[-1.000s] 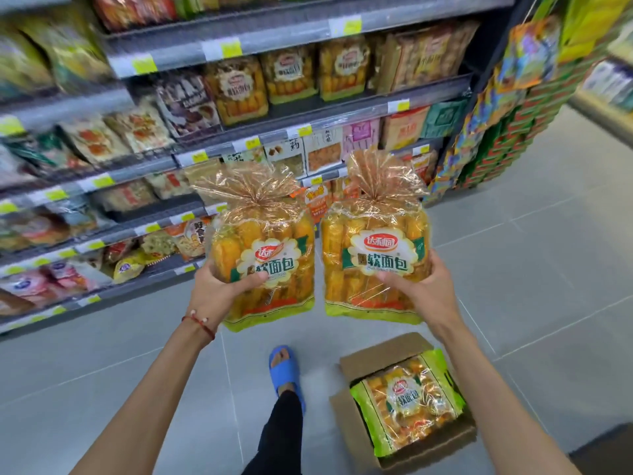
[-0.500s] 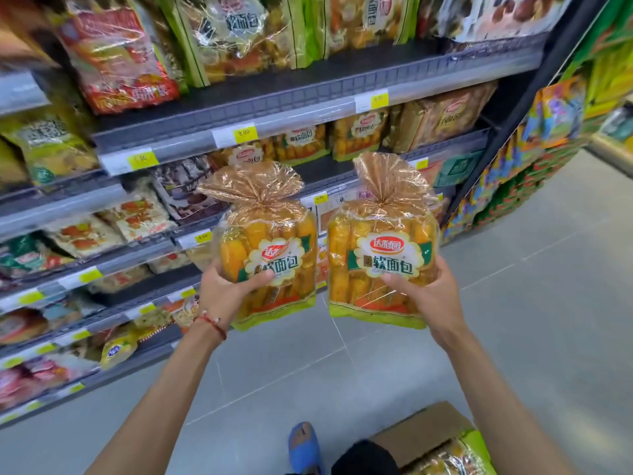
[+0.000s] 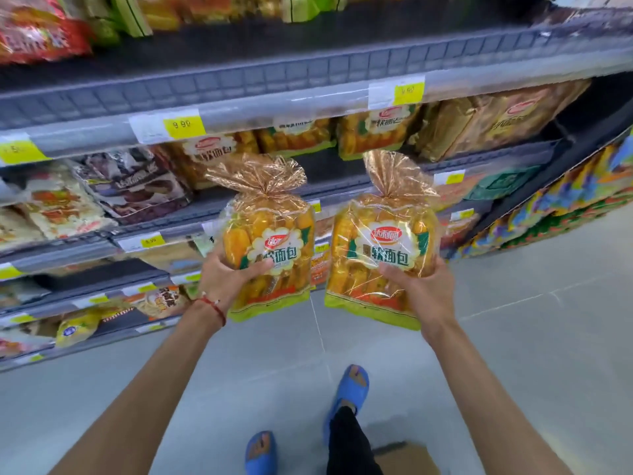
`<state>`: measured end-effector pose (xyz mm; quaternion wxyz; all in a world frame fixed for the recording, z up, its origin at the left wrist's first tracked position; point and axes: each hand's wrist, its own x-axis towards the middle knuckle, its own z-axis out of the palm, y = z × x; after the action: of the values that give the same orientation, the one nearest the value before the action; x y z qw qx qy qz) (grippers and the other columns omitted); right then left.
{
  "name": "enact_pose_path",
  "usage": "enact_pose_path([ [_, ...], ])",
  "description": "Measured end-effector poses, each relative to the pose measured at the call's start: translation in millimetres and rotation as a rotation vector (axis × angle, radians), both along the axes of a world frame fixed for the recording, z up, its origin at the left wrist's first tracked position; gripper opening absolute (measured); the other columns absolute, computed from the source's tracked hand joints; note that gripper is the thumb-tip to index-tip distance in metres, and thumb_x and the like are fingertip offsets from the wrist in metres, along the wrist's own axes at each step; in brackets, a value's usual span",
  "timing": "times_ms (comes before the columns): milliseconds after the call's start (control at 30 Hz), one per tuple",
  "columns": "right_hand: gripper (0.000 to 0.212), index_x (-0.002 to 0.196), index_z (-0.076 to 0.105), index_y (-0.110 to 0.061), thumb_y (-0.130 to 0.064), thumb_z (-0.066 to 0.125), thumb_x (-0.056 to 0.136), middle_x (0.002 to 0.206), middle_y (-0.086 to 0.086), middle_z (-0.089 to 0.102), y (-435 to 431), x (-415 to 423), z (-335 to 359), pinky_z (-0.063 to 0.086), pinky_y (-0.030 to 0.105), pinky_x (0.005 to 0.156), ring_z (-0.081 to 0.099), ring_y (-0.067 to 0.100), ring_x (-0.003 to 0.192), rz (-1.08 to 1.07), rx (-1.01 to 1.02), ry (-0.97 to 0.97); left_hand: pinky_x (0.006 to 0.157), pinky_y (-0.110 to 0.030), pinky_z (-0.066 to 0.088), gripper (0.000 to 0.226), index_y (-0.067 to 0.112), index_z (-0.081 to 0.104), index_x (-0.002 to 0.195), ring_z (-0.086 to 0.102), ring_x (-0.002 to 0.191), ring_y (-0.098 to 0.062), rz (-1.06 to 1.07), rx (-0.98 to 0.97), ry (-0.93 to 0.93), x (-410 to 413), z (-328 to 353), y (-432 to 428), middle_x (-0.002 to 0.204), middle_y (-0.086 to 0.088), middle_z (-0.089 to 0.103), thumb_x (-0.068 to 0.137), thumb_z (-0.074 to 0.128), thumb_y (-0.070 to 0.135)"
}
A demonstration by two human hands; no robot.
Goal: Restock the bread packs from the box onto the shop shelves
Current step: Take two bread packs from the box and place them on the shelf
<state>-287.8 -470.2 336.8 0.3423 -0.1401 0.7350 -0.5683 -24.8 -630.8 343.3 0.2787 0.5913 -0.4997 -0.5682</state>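
Note:
I hold two bread packs upright in front of the shelves. My left hand (image 3: 226, 277) grips the left bread pack (image 3: 274, 234), thumb across its front. My right hand (image 3: 419, 293) grips the right bread pack (image 3: 383, 248) the same way. Both packs are clear bags of yellow rolls, tied at the top, with a green bottom edge. Behind them, matching bread packs (image 3: 373, 130) stand in a row on a grey shelf (image 3: 493, 154). Only a corner of the cardboard box (image 3: 404, 457) shows at the bottom edge.
Grey shelves (image 3: 239, 87) full of snack bags run across the left and top, with yellow price tags (image 3: 183, 124). A colourful stacked display (image 3: 561, 204) stands at the right end. The floor is grey tile (image 3: 531, 337). My blue sandals (image 3: 349, 385) are below.
I have stepped closer to the shelves and the view has tilted up. Both packs have risen toward the shelf with matching bread. The box has slid almost out of view.

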Motion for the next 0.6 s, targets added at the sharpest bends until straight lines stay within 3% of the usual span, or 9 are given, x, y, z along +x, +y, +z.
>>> enact_pose_path([
  [100, 0.061, 0.119, 0.065, -0.016, -0.012, 0.096, 0.067, 0.102, 0.001, 0.079, -29, -37, -28, 0.055, 0.012, 0.06, 0.076, 0.008, 0.081, 0.022, 0.027, -0.012, 0.064, -0.027, 0.06, 0.059, 0.015, 0.069, 0.11, 0.074, 0.079, -0.011, 0.055, 0.002, -0.009, -34, -24, -17, 0.09, 0.005, 0.076, 0.057, 0.094, 0.026],
  [167, 0.061, 0.119, 0.066, -0.02, -0.012, 0.096, 0.067, 0.1, -0.008, 0.079, -47, -56, -43, 0.056, 0.012, 0.064, 0.075, -0.001, 0.08, 0.038, 0.018, -0.014, 0.057, -0.022, 0.057, 0.05, 0.011, 0.071, 0.104, 0.073, 0.07, -0.007, 0.072, -0.021, -0.015, -57, -36, -31, 0.085, 0.004, 0.075, 0.06, 0.093, 0.021],
  [267, 0.065, 0.124, 0.066, -0.019, -0.013, 0.096, 0.067, 0.1, -0.01, 0.08, -70, -80, -63, 0.061, 0.019, 0.076, 0.076, 0.004, 0.09, 0.043, -0.004, 0.007, 0.069, -0.035, 0.06, 0.055, 0.011, 0.073, 0.102, 0.075, 0.079, -0.018, 0.077, -0.062, -0.016, -86, -55, -56, 0.09, -0.001, 0.077, 0.054, 0.095, 0.026],
  [333, 0.066, 0.125, 0.066, -0.02, -0.012, 0.096, 0.066, 0.103, -0.008, 0.08, -83, -94, -77, 0.06, 0.019, 0.076, 0.076, 0.005, 0.092, 0.047, -0.033, 0.029, 0.074, -0.042, 0.061, 0.058, 0.014, 0.074, 0.101, 0.075, 0.084, -0.021, 0.078, -0.084, -0.009, -101, -69, -72, 0.092, -0.001, 0.078, 0.05, 0.096, 0.032],
  [433, 0.065, 0.124, 0.067, -0.02, -0.012, 0.096, 0.066, 0.106, -0.006, 0.08, -102, -111, -92, 0.061, 0.025, 0.08, 0.077, 0.008, 0.095, 0.051, -0.069, 0.067, 0.075, -0.038, 0.06, 0.056, 0.014, 0.072, 0.107, 0.075, 0.089, -0.021, 0.054, -0.126, 0.064, -118, -84, -90, 0.097, -0.001, 0.077, 0.056, 0.093, 0.021],
  [600, 0.065, 0.123, 0.068, -0.017, -0.014, 0.097, 0.065, 0.105, -0.005, 0.08, -125, -135, -101, 0.062, 0.038, 0.089, 0.077, 0.012, 0.098, 0.065, -0.122, 0.105, 0.08, -0.044, 0.059, 0.071, 0.006, 0.066, 0.116, 0.073, 0.096, -0.03, 0.064, -0.183, 0.173, -122, -83, -118, 0.105, -0.01, 0.075, 0.052, 0.095, 0.017],
])
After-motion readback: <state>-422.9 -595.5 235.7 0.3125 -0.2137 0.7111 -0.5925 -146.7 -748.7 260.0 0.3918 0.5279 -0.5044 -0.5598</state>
